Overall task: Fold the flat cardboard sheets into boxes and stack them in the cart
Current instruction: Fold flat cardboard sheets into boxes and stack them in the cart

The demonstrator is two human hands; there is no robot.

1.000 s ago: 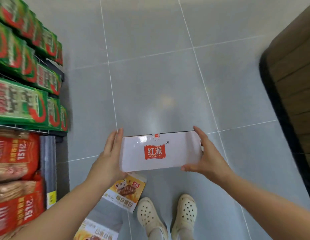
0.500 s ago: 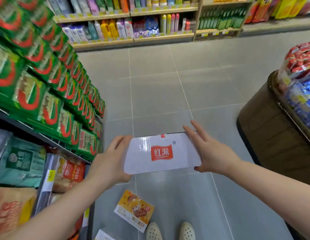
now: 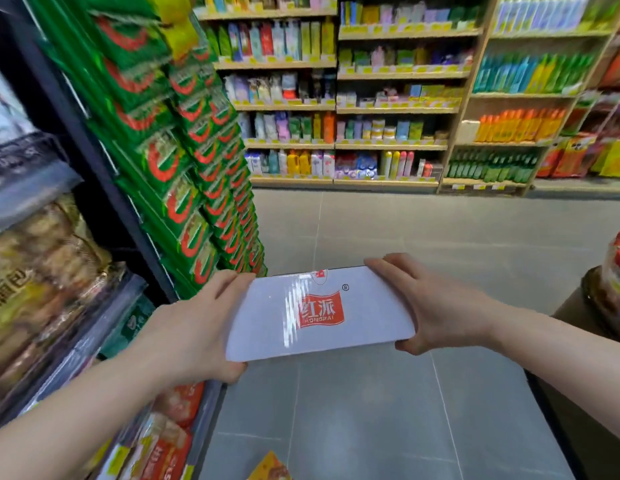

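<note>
You're gripping the white glossy cardboard box with the red logo (image 3: 319, 311) between both hands, level above the grey tiled floor (image 3: 370, 410). Your left hand (image 3: 194, 327) is clasping its left end, thumb underneath; your right hand (image 3: 429, 306) is clamping the right end. Green snack packets (image 3: 197, 161) are hanging left; wooden shelves of bottles (image 3: 388, 109) are standing far ahead.
</note>
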